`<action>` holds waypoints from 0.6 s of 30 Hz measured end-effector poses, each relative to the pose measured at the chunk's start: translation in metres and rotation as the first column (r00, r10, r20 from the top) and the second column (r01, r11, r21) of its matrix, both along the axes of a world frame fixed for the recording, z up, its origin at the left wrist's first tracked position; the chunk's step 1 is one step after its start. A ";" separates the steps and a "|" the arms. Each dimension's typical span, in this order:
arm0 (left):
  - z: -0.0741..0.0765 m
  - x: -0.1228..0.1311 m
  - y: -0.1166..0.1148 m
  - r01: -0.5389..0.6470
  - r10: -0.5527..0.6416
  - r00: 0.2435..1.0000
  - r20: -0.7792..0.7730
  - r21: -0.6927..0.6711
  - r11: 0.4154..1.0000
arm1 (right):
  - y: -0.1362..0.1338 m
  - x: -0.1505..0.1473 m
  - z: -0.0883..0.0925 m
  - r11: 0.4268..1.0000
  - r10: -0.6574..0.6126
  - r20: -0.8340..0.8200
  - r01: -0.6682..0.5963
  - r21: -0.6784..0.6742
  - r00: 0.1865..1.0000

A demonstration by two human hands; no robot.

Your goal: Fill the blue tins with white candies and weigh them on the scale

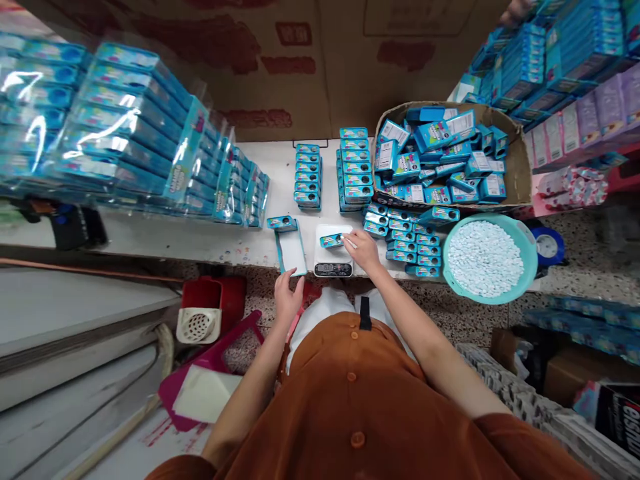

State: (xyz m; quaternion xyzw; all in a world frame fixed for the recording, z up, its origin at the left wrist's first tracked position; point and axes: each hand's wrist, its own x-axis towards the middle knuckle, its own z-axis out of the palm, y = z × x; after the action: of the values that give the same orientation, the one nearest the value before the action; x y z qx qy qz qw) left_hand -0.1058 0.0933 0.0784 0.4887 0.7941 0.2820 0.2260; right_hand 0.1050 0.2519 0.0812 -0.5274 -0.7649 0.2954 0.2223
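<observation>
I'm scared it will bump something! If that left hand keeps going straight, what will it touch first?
The left hand would probably meet the open turquoise tin with a white inside first. The tin lies just past the fingers, though depth is hard to judge here.

Glossy printed blue tin point(331, 241), matt brown cardboard point(280, 67)

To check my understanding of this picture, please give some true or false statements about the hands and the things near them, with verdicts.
1. A small teal tin lies on a digital scale, next to the right hand. True.
2. The left hand holds the scale. False: it is beside an open teal tin.
3. The round teal basin is empty. False: it holds many small white pieces.
4. A cardboard box holds many teal packs. True.
</observation>
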 end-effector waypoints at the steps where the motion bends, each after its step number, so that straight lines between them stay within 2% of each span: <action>1: -0.001 -0.004 -0.006 -0.014 0.014 1.000 -0.005 0.002 1.000 | 0.002 -0.003 -0.003 1.000 0.017 0.020 -0.017 0.000 1.000; 4: -0.004 -0.014 -0.022 -0.045 0.045 0.999 -0.008 -0.010 0.999 | 0.002 -0.003 -0.011 1.000 0.023 0.051 -0.023 -0.009 0.998; 7: -0.005 -0.019 -0.029 -0.068 0.068 0.998 0.000 -0.027 0.997 | -0.005 0.013 -0.013 0.996 -0.082 0.021 0.083 -0.014 0.996; 9: -0.005 -0.021 -0.030 -0.082 0.082 0.997 0.007 -0.028 0.996 | -0.012 0.038 -0.012 0.981 -0.194 0.011 0.194 -0.012 0.981; 11: -0.005 -0.023 -0.027 -0.083 0.084 0.996 0.011 -0.025 0.996 | -0.019 0.078 -0.011 0.941 -0.338 0.041 0.338 0.015 0.940; 13: -0.005 -0.025 -0.024 -0.077 0.078 0.997 0.008 -0.025 0.997 | -0.029 0.130 -0.012 0.840 -0.541 0.087 0.531 0.112 0.837; 15: -0.004 -0.025 -0.020 -0.069 0.069 0.998 0.002 -0.029 0.997 | -0.042 0.186 -0.016 0.664 -0.746 0.122 0.713 0.226 0.655; 16: -0.003 -0.025 -0.018 -0.064 0.064 0.998 0.000 -0.029 0.998 | -0.049 0.213 -0.018 0.581 -0.813 0.144 0.768 0.270 0.565; 17: -0.002 -0.025 -0.016 -0.057 0.057 0.998 -0.001 -0.028 0.998 | -0.056 0.237 -0.021 0.524 -0.852 0.171 0.796 0.302 0.495; 18: -0.001 -0.024 -0.014 -0.048 0.048 0.999 -0.003 -0.026 0.999 | -0.062 0.258 -0.025 0.501 -0.865 0.209 0.807 0.311 0.456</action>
State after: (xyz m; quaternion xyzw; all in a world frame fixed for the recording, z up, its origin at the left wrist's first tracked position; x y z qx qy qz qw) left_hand -0.1296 0.0794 0.0773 0.4669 0.8094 0.2763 0.2248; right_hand 0.3630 0.1895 0.0564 -0.8565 -0.4529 -0.0131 0.2472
